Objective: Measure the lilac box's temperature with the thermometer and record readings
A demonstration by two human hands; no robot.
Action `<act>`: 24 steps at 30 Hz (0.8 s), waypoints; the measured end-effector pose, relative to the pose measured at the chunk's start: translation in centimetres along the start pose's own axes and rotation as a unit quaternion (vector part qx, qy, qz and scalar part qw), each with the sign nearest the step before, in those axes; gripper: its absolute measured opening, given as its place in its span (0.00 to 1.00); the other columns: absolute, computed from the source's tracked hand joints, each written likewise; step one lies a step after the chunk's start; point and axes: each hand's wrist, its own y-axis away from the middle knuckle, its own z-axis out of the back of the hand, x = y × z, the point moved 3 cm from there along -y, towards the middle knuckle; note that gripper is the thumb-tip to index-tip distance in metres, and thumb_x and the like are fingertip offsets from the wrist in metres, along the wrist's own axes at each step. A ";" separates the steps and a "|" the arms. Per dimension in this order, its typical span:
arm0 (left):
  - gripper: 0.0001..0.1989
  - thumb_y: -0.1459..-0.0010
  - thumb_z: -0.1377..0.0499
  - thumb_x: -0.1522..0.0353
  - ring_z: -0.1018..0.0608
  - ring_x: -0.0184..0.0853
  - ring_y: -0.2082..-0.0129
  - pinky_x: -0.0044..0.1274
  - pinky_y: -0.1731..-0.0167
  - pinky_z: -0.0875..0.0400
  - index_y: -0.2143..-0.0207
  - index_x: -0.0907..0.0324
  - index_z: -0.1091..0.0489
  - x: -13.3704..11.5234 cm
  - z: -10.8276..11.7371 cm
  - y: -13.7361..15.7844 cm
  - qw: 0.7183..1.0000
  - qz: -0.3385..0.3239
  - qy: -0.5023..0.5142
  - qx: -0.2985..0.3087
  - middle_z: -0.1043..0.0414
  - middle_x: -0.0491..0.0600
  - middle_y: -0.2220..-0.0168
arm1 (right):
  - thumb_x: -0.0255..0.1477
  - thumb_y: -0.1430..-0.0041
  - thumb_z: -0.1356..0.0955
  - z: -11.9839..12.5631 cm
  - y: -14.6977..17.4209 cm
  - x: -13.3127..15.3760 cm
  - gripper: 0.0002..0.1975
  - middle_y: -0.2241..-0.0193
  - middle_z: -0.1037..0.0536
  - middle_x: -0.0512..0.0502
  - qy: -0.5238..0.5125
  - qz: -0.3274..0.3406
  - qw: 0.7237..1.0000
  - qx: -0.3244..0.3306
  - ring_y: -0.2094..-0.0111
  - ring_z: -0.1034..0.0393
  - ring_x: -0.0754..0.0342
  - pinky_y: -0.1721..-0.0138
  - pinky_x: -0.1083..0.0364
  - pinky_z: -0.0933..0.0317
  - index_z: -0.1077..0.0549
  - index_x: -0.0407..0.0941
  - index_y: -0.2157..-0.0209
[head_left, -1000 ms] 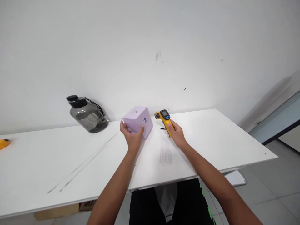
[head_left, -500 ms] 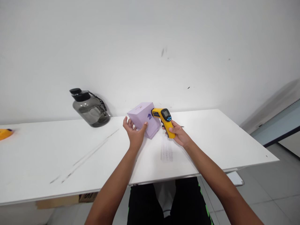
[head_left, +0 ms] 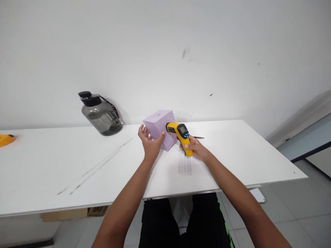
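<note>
Both forearms (head_left: 136, 184) angle inward, the left fingers (head_left: 141, 131) spread and cupped, the right fingers (head_left: 192, 140) curled in a grip.

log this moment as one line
left hand: holding lilac box; right hand: holding yellow thermometer gun, nose toward box; grey bottle: left of box

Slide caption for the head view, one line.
Left hand holds a lilac box, right hand a yellow infrared thermometer pointed at it; a grey water bottle stands on the white table.
</note>
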 end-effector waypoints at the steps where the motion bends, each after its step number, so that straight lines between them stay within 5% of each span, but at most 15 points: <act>1: 0.53 0.50 0.25 0.60 0.33 0.48 0.28 0.40 0.34 0.32 0.30 0.47 0.52 -0.1 0.0 0.1 1.000 -0.003 0.002 0.004 0.43 0.63 0.28 | 0.37 0.60 0.17 0.0 0.0 -0.1 0.28 0.46 0.18 0.39 0.005 -0.004 1.000 0.002 0.63 0.25 0.51 0.65 0.54 0.31 0.20 0.47 0.55; 12: 0.56 0.52 0.24 0.54 0.38 0.50 0.25 0.42 0.31 0.36 0.29 0.49 0.50 -0.8 0.2 0.3 0.998 -0.048 -0.010 0.026 0.45 0.64 0.26 | 0.37 0.59 0.17 0.1 -0.2 -1.2 0.25 0.59 0.18 0.46 0.057 0.010 0.998 -0.039 0.66 0.30 0.56 0.63 0.54 0.36 0.19 0.45 0.58; 18: 0.56 0.51 0.25 0.52 0.39 0.51 0.25 0.43 0.31 0.36 0.27 0.48 0.50 -0.8 0.0 0.7 0.996 -0.072 -0.025 0.045 0.45 0.64 0.25 | 0.41 0.58 0.17 -0.6 -0.1 -1.5 0.22 0.72 0.25 0.51 0.092 0.002 0.995 -0.032 0.69 0.33 0.55 0.65 0.52 0.37 0.25 0.44 0.70; 24: 0.52 0.48 0.26 0.53 0.39 0.52 0.25 0.42 0.31 0.35 0.27 0.50 0.45 -0.8 0.2 0.6 0.993 -0.086 -0.051 0.057 0.45 0.62 0.25 | 0.42 0.61 0.16 -1.3 0.0 -1.7 0.31 0.73 0.26 0.54 0.071 0.002 0.997 -0.038 0.71 0.34 0.55 0.67 0.52 0.38 0.21 0.45 0.55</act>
